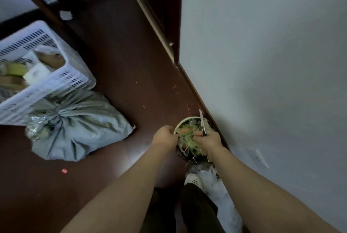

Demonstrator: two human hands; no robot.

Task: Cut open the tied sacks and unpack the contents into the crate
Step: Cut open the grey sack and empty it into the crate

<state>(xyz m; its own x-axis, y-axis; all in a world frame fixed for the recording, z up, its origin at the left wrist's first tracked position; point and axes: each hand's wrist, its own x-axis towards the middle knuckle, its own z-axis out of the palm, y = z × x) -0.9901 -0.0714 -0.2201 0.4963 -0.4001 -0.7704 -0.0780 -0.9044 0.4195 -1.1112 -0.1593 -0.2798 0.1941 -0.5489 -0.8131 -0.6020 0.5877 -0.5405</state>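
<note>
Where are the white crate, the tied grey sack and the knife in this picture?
white crate [75, 79]: head view, on its slotted side wall.
tied grey sack [80, 120]: head view, on its creased body.
utility knife [202, 121]: head view, on the blade.

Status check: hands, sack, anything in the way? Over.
Right hand grips box cutter, blade out. Left hand at scrap bin rim, grip unclear. Grey sack tied shut, beside the crate. Nothing lying over it.
</note>
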